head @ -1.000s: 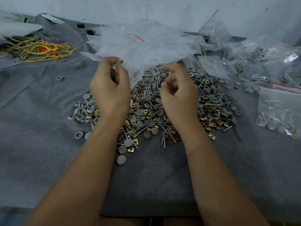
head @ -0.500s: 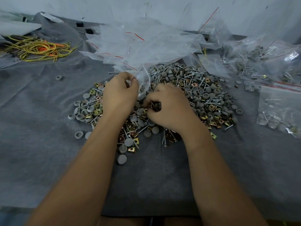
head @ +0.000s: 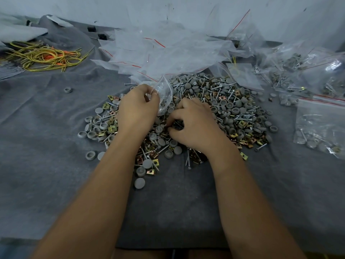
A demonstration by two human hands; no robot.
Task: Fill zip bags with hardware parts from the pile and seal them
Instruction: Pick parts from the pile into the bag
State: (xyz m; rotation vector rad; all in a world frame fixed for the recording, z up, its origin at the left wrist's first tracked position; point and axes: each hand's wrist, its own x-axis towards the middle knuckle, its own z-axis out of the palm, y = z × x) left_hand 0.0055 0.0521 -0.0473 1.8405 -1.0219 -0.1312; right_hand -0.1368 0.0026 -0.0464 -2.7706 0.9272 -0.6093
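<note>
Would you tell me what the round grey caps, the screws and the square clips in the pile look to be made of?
Grey caps: likely moulded plastic, matte and uniformly coloured. Screws: bright silvery metal, probably plated steel, glinting. Square clips: thin folded metal, with an iridescent yellow-gold sheen.

A: Non-task stuff? Tangle of yellow and orange wire loops [head: 43, 56], far left, on the grey felt cloth [head: 46, 146] covering the table.
B: Also two small black blocks [head: 96, 32] far, left of centre. Pale scuffed wall [head: 186, 12] behind.
A: Flat pale sheet [head: 20, 32] at far-left edge, can't tell what.
</note>
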